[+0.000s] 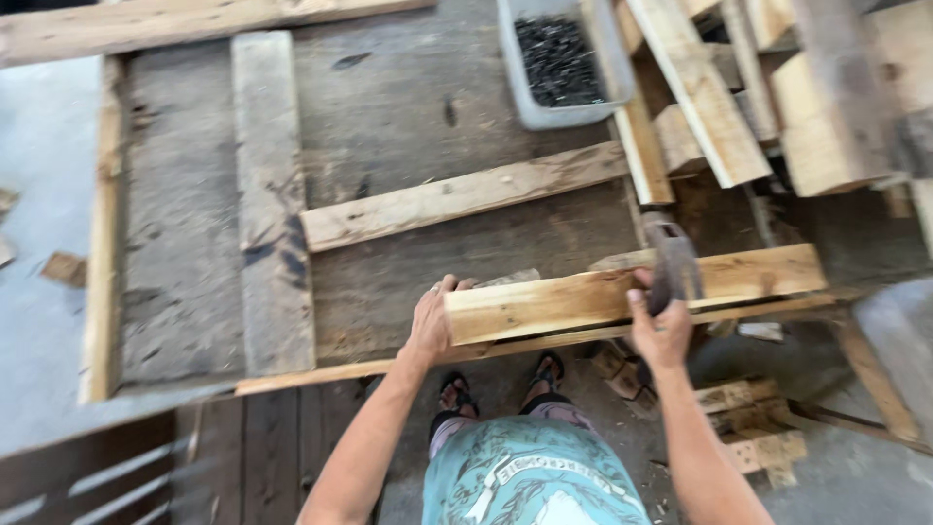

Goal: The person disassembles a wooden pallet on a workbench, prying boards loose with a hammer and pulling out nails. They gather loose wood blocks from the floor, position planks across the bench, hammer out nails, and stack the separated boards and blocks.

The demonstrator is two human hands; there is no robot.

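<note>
The left hand (pixel 431 326) has its fingers (pixel 448 285) curled over the left end of a pale wooden board (pixel 622 292) lying along the near edge of the weathered table (pixel 408 107), so the board runs rightward from that grip. The right hand (pixel 663 335) is closed round the handle of one hammer (pixel 671 262), whose head stands just above the same board. Farther back lie a second loose board (pixel 462 194) and one grey tub of dark nails (pixel 556 63).
</note>
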